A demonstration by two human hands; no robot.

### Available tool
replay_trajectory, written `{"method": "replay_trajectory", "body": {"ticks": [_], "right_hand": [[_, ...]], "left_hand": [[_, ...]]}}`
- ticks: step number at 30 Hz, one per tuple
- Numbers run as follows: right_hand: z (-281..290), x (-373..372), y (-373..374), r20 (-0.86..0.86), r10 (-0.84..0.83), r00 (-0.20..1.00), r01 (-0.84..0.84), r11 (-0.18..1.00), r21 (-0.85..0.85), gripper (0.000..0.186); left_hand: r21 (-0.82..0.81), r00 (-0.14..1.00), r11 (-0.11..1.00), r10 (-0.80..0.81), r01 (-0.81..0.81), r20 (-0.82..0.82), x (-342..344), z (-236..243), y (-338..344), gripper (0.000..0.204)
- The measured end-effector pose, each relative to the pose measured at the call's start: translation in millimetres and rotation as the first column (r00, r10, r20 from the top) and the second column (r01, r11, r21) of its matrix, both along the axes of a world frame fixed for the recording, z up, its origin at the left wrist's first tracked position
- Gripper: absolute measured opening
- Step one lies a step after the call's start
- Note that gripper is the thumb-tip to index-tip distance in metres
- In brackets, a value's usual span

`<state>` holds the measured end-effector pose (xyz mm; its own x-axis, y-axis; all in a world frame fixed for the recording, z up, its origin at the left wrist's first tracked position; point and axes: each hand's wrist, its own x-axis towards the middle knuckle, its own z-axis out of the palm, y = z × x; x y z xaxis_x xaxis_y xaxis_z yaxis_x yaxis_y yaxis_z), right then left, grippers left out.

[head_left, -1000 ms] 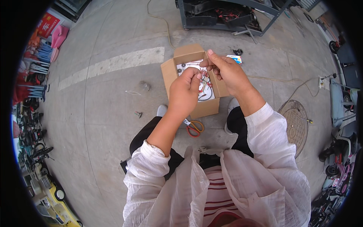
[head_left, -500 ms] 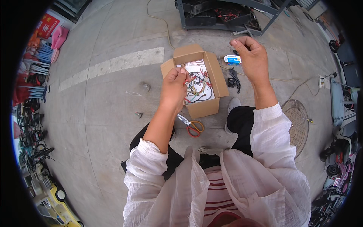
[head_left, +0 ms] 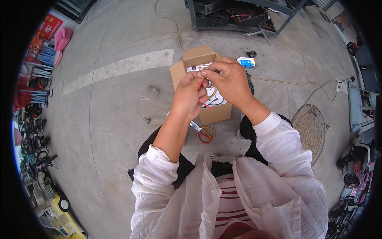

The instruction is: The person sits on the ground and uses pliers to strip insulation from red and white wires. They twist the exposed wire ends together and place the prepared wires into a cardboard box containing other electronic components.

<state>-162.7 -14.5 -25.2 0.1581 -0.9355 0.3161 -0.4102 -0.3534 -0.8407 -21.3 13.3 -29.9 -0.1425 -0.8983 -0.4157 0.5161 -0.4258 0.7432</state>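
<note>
Above an open cardboard box, both hands meet fingertip to fingertip. My left hand is closed round a thin red wire; a short red length shows at its fingers and another hangs below. My right hand pinches at the same spot, thumb against forefinger, and what lies between its fingertips is too small to make out. Inside the box, partly hidden by my hands, several coloured wires lie on a white sheet. Scissors with red and orange handles rest on the ground by the box's near side.
Right of the box lie a blue-and-white small carton and a black part. A metal rack stands ahead. On the left ground are a clear crumpled piece and a small metal part. A round manhole cover is at right.
My right hand has come down and left from the upper right to meet my left hand over the box. My left hand has shifted slightly right, and its red wire now shows.
</note>
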Motion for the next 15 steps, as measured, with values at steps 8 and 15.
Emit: {"method": "replay_trajectory", "body": {"ticks": [8,15], "right_hand": [[-2,-5,-3,0.088,-0.016,0.996,-0.004,0.977,0.212,0.025],[5,-2,7,0.178,0.182,0.967,-0.246,0.851,0.464,0.030]], "left_hand": [[-0.035,0.992,0.992,-0.119,0.118,-0.050,9,9,-1,0.015],[-0.032,0.940,0.975,0.205,-0.221,-0.271,22,6,-9,0.014]]}}
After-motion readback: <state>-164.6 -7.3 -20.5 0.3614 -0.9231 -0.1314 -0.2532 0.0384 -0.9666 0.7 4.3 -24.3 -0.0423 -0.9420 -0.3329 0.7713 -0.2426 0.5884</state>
